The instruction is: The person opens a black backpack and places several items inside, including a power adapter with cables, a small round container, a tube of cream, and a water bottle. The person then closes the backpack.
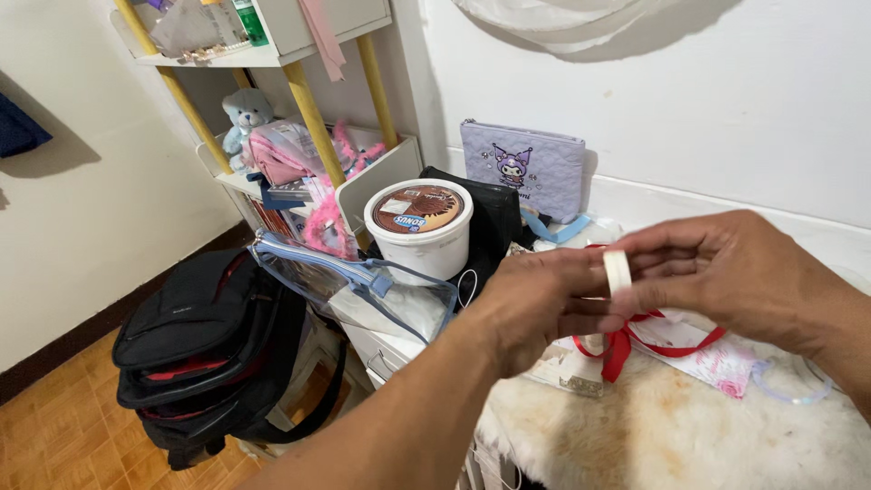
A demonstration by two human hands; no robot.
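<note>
both hands [626,290] pinch white tape roll [618,269] | red ribbon [626,340] beneath | tub [422,227], pouch [523,166] behind

White walls all round, and there's the yellow-posted shelf unit [308,109] standing in the corner as our landmark. Below and left of it runs orange parquet floor [63,436]; to its right, a fluffy cream-covered surface [671,436] sits against the wall.

A matt white tape roll [618,269] and a satiny red ribbon [626,343] sit over a shaggy cream fur cover [671,426]. The tub [426,243] is smooth white plastic under a glossy printed lid. The pouch [363,292] is clear shiny vinyl; the backpack [204,349] is matt black woven cloth.
</note>
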